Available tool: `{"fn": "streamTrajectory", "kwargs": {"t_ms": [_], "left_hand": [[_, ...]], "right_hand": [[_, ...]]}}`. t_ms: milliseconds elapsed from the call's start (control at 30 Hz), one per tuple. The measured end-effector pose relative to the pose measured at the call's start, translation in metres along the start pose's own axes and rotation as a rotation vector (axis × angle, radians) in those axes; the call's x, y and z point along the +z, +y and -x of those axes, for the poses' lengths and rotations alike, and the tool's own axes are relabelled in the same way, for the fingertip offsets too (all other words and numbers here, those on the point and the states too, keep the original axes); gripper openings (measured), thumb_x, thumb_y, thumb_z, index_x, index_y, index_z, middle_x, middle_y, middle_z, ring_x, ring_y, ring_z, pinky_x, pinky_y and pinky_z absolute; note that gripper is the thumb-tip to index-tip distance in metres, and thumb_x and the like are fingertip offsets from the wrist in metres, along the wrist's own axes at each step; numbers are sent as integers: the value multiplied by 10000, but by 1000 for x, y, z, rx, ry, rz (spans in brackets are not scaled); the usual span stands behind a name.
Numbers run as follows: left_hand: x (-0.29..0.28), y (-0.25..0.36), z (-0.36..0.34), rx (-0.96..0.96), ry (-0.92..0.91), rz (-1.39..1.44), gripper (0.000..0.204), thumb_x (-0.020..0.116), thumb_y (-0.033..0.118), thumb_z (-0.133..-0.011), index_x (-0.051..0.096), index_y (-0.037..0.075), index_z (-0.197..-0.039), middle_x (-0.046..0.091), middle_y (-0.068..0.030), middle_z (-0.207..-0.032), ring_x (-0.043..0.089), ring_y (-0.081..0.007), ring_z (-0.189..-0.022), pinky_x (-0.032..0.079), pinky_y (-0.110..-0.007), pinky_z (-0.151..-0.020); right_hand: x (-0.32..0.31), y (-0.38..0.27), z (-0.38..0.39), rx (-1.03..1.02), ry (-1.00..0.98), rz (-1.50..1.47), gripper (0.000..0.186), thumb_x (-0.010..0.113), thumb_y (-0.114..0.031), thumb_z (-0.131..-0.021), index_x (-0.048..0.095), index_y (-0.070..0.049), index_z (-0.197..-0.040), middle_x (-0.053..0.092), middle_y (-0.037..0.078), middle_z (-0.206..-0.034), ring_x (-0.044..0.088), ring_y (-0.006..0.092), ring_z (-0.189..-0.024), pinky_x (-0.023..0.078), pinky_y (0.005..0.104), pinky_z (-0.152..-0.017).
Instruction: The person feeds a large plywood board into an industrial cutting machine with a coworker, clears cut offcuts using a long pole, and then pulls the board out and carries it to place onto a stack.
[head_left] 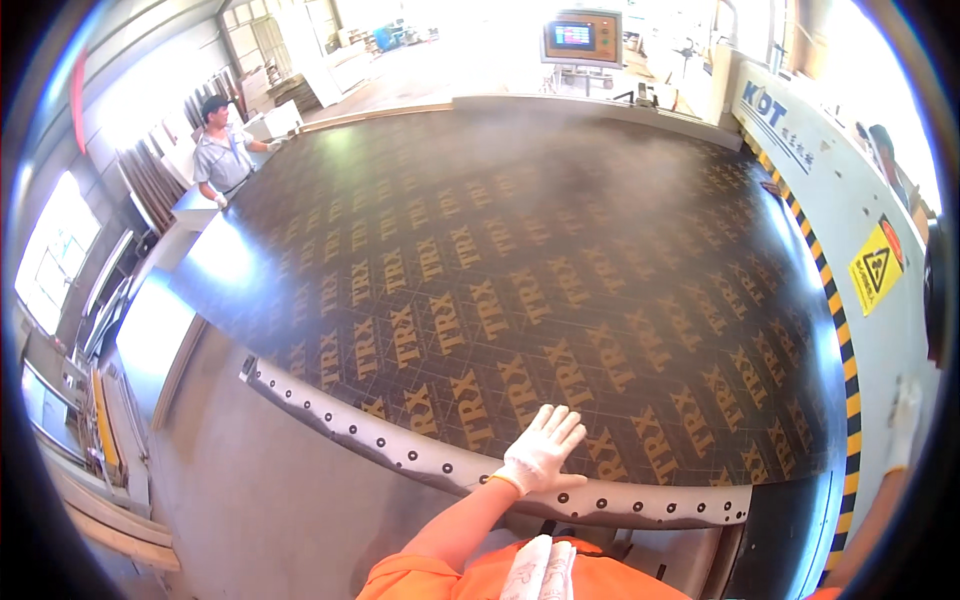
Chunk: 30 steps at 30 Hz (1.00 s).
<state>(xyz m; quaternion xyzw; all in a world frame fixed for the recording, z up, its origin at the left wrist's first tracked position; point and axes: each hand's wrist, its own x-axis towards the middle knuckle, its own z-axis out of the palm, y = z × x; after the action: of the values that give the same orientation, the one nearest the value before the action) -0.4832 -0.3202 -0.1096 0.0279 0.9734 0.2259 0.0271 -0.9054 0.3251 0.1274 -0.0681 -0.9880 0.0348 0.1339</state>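
Observation:
A large dark brown board [450, 340] printed with rows of yellow lettering lies flat before me. My left hand [541, 450], in a white glove, rests palm down at its near edge, fingers spread, holding nothing. Under the wrist runs a curved-looking metal rail [390, 445] with a row of dark round holes. At the far right, my right hand [905, 420], also gloved, is raised beside the pale machine beam [815, 170]. It is smeared by motion, so its fingers cannot be made out.
A co-worker [222, 160] in white gloves stands at the board's far left edge. Black-and-yellow striping [850, 400] lines the machine's side, below a yellow warning sign [877, 265]. A control panel [581, 38] stands at the back. Stacked boards and strips [110, 430] lie left.

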Motion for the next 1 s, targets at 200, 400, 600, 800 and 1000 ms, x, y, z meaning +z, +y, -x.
{"fn": "streamTrajectory", "kwargs": {"t_ms": [200,400,600,800,1000], "left_hand": [[0,-1,-7,36,49,-8,942,825,655,-764,635,-6,-1408,579,-259,-1514,459,-481,-1484,264,-630,-1286],[0,7,-15,70,102,-14,908,885,616,-701,652,-15,-1312,604,-260,-1398,510,-513,-1383,326,-649,-1230],[2,8,-17,74,118,-19,882,908,576,-677,661,-29,-1269,614,-276,-1365,532,-514,-1338,341,-655,-1209],[-2,11,-17,64,82,-71,889,906,578,-675,652,-27,-1275,608,-269,-1350,517,-505,-1340,337,-655,-1197],[3,4,-11,82,123,-32,902,885,608,-699,660,-34,-1293,612,-271,-1365,514,-496,-1345,331,-659,-1203]], "right_hand": [[142,-158,235,192,-450,-1121,170,582,-188,-1070,735,-113,-1076,561,-69,-719,476,39,-506,397,230,-433],[159,-218,359,475,-756,-1233,239,554,-219,-1115,677,-55,-991,540,-34,-654,458,56,-488,376,245,-420],[173,-209,355,464,-783,-1246,261,554,-229,-1119,674,-42,-983,557,-14,-661,463,61,-489,385,248,-428],[156,-251,312,368,-827,-1233,364,517,-178,-1125,616,11,-1419,623,42,-745,507,81,-523,432,259,-466],[160,-353,214,197,-832,-1281,509,471,-129,-1123,487,-120,-1631,598,23,-785,468,71,-523,432,254,-478]]}}
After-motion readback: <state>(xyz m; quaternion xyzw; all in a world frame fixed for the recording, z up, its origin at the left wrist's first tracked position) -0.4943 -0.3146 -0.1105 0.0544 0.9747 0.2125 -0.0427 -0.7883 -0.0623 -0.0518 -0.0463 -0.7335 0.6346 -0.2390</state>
